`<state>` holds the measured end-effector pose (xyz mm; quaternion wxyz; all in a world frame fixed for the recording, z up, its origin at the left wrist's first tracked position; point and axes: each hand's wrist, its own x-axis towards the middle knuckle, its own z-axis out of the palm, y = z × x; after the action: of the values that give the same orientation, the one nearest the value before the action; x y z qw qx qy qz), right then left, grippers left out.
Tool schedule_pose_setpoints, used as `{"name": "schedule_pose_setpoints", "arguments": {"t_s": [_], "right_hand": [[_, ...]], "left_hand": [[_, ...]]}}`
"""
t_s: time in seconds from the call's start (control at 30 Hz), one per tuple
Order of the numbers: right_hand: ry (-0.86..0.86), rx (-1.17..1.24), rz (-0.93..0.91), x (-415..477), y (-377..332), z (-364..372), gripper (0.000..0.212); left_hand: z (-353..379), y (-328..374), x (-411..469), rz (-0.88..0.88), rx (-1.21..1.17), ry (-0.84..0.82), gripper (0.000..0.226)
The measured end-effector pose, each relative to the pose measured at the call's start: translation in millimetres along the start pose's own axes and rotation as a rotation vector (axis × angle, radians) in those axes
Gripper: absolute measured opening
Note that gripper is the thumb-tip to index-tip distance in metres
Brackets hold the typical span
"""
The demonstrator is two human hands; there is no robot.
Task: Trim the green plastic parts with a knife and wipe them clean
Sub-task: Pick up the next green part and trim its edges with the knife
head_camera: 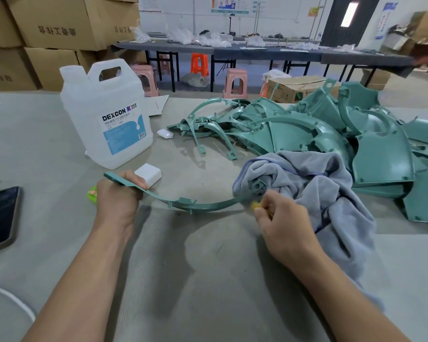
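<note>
1. A curved green plastic strip (203, 206) is held low over the grey table (195, 267), in front of the person, and its shadow falls on the surface beneath it.
2. The strip's left end is grasped by the left hand (116, 196), with the fingers wrapped over the top of it.
3. The strip's right end is seen to run into the folds of a grey-blue towel (331, 193), where a green looped fitting shows.
4. A knife (256, 206) is pinched in the curled fingers of the right hand (284, 230), close to that right end. Only a yellow bit of the knife shows, blurred, and the blade cannot be made out.
5. The towel is draped from beside the right hand across the near edge of a pile of green plastic parts (307, 129). These arcs and curved shells are heaped on the right half of the table.
6. A small bright green object (92, 195) is partly hidden just behind the left hand, and a white block (148, 172) lies just beyond the fingers.
7. A translucent white jug labelled DEXCON (109, 124) is stood upright behind the block, and a small white case (164, 133) lies to its right.
8. A dark-screened tablet (0, 215) is laid at the left edge, with a white cable (10, 299) nearer the person.
9. Stacked cardboard boxes (47, 28), pink stools (235, 83) and a long dark table (232, 49) are seen in the background.
</note>
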<state>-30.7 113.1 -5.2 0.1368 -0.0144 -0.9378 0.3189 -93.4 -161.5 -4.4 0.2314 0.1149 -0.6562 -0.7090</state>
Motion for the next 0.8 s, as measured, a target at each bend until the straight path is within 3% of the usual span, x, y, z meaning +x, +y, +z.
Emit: {"name": "schedule_pose_setpoints", "arguments": {"t_s": [0.13,0.33,0.5,0.67,0.8], "right_hand": [[-0.071,0.003,-0.064,-4.0,-7.1,6.2,0.024],[-0.11,0.074,0.02,1.6,-3.0,5.3,0.022],[0.2,-0.022,0.121,6.4,2.5,-2.0,0.024],[-0.101,0.14,0.012,-6.8,-19.5,15.2,0.025],[0.081,-0.023,0.114,4.9,-15.4,8.3,0.027]], "left_hand": [[1.4,0.3,-2.3,0.007,-0.001,0.013,0.026],[2.9,1.2,-3.1,0.005,-0.003,0.008,0.026],[2.1,1.3,-4.8,0.024,0.02,-0.005,0.027],[4.1,2.4,-7.6,0.059,0.005,-0.034,0.027],[3.2,2.6,-8.3,0.069,-0.003,-0.051,0.027]]}}
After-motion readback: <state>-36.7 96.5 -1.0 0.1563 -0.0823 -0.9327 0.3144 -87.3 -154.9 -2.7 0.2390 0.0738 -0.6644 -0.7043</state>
